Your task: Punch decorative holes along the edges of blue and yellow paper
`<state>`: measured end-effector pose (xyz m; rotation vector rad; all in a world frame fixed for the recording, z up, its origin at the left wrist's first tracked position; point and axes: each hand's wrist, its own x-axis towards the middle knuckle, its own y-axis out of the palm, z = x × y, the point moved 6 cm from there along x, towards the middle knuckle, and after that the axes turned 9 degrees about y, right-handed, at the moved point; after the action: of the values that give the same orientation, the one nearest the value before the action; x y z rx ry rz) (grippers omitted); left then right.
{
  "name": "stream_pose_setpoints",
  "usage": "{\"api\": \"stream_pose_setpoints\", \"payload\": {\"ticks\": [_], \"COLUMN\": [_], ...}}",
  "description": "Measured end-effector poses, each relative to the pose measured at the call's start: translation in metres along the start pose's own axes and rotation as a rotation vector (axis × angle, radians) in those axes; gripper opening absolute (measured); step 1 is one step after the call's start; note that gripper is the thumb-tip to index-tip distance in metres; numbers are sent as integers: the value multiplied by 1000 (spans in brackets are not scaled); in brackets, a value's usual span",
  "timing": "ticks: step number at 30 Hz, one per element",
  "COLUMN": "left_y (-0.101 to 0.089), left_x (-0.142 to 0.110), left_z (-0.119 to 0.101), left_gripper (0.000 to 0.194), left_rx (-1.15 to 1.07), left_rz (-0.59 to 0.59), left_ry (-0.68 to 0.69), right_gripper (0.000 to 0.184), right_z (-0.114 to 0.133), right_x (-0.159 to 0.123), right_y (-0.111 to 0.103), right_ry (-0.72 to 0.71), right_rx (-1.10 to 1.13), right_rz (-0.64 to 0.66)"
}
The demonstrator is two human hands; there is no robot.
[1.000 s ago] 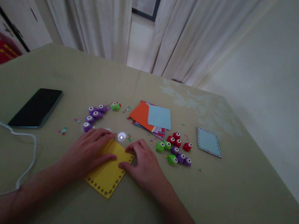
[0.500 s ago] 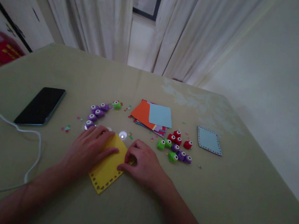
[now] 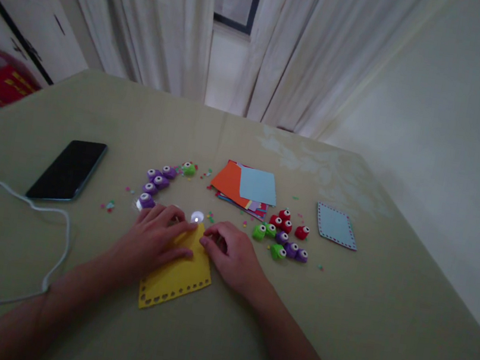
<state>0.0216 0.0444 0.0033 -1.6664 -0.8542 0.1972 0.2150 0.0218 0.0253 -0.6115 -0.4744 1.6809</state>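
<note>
A square of yellow paper (image 3: 178, 273) lies before me on the table, with a row of punched heart-shaped holes along its near edge. Across its left part rests my left hand (image 3: 161, 237), thumb on top of the sheet and fingers curled over the far left side, keeping hold of it. My right hand (image 3: 229, 253) pinches at the far right edge, thumb and fingers close together. The paper's far left edge is hidden under my left hand. Purple punches with eye-shaped tops (image 3: 146, 200) stand just beyond that hand.
Red, green and purple eye-topped punches (image 3: 282, 237) cluster to the right. A stack of coloured paper (image 3: 258, 186) lies behind, and a light blue sheet with a punched border (image 3: 336, 225) at far right. To the left are a black tablet (image 3: 69, 170), a white cable (image 3: 65, 238) and confetti.
The yellow paper has turned clockwise, so its right punched edge now faces me. My right hand let its grip shift along the sheet, and my left hand moved slightly right.
</note>
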Motion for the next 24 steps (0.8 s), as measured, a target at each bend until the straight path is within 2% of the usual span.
{"api": "stream_pose_setpoints", "payload": {"ticks": [2,4,8,10,14,18,21,24], "left_y": [0,-8,-32,-38,-40,-45,-41,-34], "left_x": [0,0,-3,-5,-5,-7,-8,-6], "left_z": [-3,-1,17,26,32,32,34,38], "left_gripper": [43,40,37,40,39,40,39,38], "left_rx": [32,94,255,303,273,265,213,122], "left_rz": [-3,-40,-161,-173,-186,-181,-123,-138], "left_ry": [35,4,-241,-312,-305,-358,-385,-346], "right_gripper": [7,10,12,9,7,12,9,9], "right_z": [0,0,-2,-2,-2,-1,-1,-1], "right_x": [0,-1,0,-1,-2,-2,-2,-1], "right_y": [0,1,2,2,2,2,3,4], "right_ry": [-6,-2,58,78,71,45,46,73], "right_rx": [-10,-23,-43,-52,-61,-44,-37,-60], "right_rz": [-5,9,28,25,19,29,33,1]}}
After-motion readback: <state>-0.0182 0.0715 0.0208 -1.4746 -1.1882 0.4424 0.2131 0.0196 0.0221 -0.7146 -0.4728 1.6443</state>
